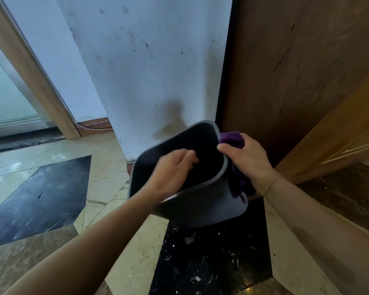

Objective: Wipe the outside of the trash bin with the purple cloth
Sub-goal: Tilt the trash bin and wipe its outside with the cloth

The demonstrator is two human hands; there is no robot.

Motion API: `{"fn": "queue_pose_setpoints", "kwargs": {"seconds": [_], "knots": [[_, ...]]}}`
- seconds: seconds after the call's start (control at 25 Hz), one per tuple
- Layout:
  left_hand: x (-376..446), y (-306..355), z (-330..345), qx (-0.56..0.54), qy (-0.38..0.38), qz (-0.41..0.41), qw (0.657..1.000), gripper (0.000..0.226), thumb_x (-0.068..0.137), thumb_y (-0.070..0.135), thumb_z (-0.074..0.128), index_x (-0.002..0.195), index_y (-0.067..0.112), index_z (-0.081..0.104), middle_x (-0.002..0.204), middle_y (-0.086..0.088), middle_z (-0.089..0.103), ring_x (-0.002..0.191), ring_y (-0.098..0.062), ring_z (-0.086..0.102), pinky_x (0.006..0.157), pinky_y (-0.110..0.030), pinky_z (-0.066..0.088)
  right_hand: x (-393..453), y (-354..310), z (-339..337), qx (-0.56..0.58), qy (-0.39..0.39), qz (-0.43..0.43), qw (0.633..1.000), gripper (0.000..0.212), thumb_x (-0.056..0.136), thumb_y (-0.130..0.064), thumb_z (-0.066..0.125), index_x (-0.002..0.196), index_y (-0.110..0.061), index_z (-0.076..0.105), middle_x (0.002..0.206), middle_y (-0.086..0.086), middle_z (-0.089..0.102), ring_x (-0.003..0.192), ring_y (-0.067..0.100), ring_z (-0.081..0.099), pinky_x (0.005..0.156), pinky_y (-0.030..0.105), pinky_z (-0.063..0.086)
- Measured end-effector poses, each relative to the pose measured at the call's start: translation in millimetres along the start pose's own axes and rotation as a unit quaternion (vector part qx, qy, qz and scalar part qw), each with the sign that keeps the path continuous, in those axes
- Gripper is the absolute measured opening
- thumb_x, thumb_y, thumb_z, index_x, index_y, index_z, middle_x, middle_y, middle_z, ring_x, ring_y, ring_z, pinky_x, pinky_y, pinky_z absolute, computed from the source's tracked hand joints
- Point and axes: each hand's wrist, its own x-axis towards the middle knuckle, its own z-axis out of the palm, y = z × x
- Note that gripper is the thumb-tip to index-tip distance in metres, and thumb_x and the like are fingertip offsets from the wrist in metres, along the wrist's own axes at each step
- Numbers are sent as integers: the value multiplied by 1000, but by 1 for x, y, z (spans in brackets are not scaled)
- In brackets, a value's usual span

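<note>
A dark grey trash bin [202, 206] with a lighter grey rim is tilted toward me above the floor, its dark opening facing up. My left hand [170, 170] reaches over the near rim into the opening, fingers curled inside; it is blurred. My right hand [246, 158] presses the purple cloth [232, 138] against the bin's right outer wall. More of the cloth hangs down along that wall below my hand.
A scuffed white pillar [149, 67] rises just behind the bin. A brown wooden door [296, 71] stands to the right. Beige and black marble floor [51, 194] spreads to the left, with debris specks on the black tile below the bin.
</note>
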Motion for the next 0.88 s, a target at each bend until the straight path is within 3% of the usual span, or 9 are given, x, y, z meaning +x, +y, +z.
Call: {"fn": "queue_pose_setpoints", "kwargs": {"seconds": [0.08,0.16,0.2,0.28,0.4,0.56,0.72,0.76,0.88], "knots": [[2,-40,-33,170,132,-49,975,33,98,35,43,95,15,68,94,-4,64,89,-16,61,73,-33,43,5,8,-11,13,17,7,1000,16,81,-38,74,95,-37,66,105,-6,70,103,18,64,100,45,49],[-7,-75,-58,256,165,-154,940,38,98,37,41,111,9,64,111,-15,59,100,-31,56,83,-41,44,8,16,-20,25,16,18,999,15,83,-37,73,95,-39,65,104,-5,70,102,19,64,99,46,49],[-11,-87,-61,233,133,-197,943,40,99,38,40,112,7,63,113,-17,59,98,-32,56,82,-43,45,9,20,-23,29,16,21,999,14,83,-36,73,94,-40,64,103,-6,69,102,19,64,97,44,50],[-17,-96,-54,78,38,-250,964,41,101,37,36,103,7,64,100,-14,64,83,-26,58,71,-38,47,10,29,-28,38,29,26,999,14,84,-36,72,96,-39,66,102,-7,69,101,19,64,90,38,51],[-18,-94,-48,-106,6,-319,942,30,101,29,39,102,11,63,87,-8,62,70,-20,55,59,-30,40,12,38,-35,57,47,28,997,18,84,-34,72,102,-34,69,101,-6,71,97,16,66,84,33,52],[-19,-92,-45,-154,30,-314,936,21,102,15,43,106,6,61,86,-10,65,73,-21,59,61,-33,44,10,53,-41,58,63,39,996,19,83,-29,73,103,-29,71,99,-3,73,93,17,68,84,36,55],[-18,-90,-62,-137,84,-259,952,22,101,22,47,99,6,61,82,-9,64,70,-20,57,57,-32,45,6,62,-28,154,59,69,984,11,84,-17,74,92,-24,73,77,-8,75,67,6,72,54,16,53],[-17,-90,-68,-123,96,-250,956,22,101,24,48,98,6,62,82,-9,64,70,-20,57,55,-31,45,7,62,-22,168,57,76,981,10,85,-15,74,90,-24,73,78,-6,76,64,5,71,53,16,53],[-14,-89,-83,-72,131,-229,962,22,101,22,47,96,5,61,80,-10,61,65,-19,54,50,-28,43,13,63,-4,180,35,78,980,12,87,-15,72,92,-25,73,91,3,75,80,16,71,71,29,57]]}}
